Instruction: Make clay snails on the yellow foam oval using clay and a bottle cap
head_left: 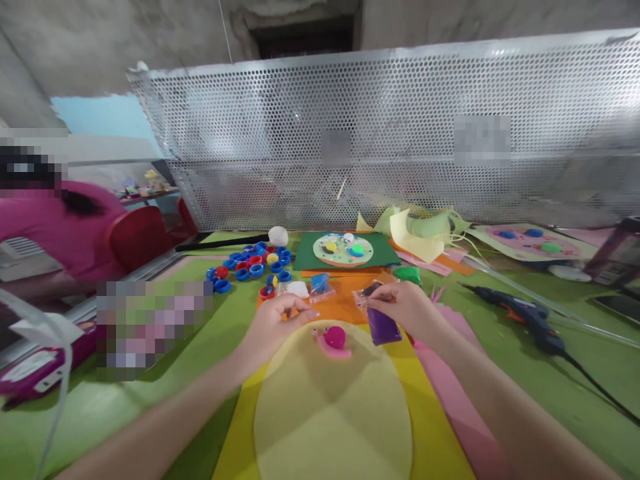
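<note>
My right hand is closed on a small clear packet of purple clay, held just above the table. My left hand is closed in a pinch just left of a pink clay snail; what its fingers hold is too small to make out. The snail sits at the far end of a pale yellow oval sheet, which lies on a yellow sheet. Small packets of blue clay and white clay lie on an orange sheet just beyond my hands.
Several blue, red and yellow bottle caps lie at the back left. A decorated round disc rests on a dark green sheet. A glue gun with its cord lies at right. A perforated metal screen closes the back. A person in pink sits at left.
</note>
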A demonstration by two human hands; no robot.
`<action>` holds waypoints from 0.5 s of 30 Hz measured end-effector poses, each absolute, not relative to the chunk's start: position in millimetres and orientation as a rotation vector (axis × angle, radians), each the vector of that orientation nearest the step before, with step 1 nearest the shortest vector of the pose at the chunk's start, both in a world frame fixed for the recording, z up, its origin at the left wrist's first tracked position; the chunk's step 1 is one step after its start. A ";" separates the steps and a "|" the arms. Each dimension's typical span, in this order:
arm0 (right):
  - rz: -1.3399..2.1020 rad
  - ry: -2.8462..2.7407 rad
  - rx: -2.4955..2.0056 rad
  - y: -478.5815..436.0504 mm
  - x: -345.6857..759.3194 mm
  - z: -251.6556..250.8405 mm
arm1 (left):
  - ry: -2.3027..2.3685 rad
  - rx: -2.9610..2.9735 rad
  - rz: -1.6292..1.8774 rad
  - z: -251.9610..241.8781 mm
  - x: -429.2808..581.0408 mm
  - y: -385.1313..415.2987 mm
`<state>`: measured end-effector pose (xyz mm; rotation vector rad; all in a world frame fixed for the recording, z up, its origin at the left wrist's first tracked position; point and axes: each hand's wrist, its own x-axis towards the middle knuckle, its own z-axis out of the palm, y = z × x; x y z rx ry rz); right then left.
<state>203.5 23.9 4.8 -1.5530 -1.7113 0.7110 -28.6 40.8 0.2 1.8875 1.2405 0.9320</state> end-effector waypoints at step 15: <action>1.089 -1.891 -1.426 26.7 230.3 0.2 | 1.212 1.865 0.994 -9.3 -30.3 48.6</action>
